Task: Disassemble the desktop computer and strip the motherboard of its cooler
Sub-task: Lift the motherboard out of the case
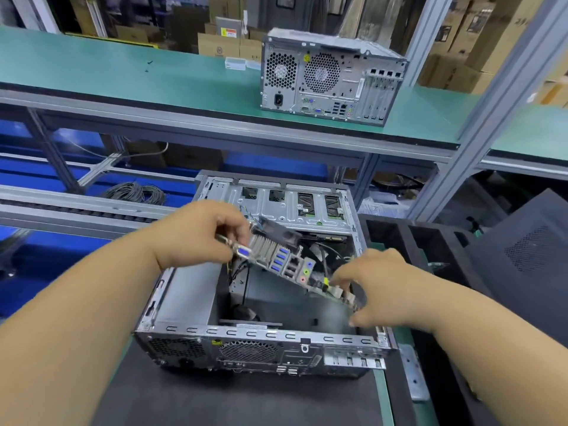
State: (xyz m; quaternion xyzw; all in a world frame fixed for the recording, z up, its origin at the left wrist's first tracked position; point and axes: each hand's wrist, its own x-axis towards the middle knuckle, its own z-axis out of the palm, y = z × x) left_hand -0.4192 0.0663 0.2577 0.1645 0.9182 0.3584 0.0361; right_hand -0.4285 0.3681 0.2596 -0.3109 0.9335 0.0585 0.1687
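An open desktop case (pixel 252 333) lies on its side on a dark mat in front of me. Above its opening the motherboard (pixel 285 265) hangs tilted, its rear ports with blue USB sockets facing me and a finned cooler (pixel 262 249) near its upper left end. My left hand (pixel 199 235) grips the board's upper left end, fingers curled round the edge by the blue VGA port. My right hand (pixel 378 287) holds the lower right end, fingers curled round the edge. Loose cables (pixel 325 256) show inside the case behind the board.
A second closed desktop tower (pixel 329 78) stands on the green upper shelf at the back. Black foam trays (pixel 430 241) and a black side panel (pixel 528 256) lie to the right. A metal bracket (pixel 413 373) sits beside the mat. Coiled cables (pixel 138 192) lie left, beyond the rail.
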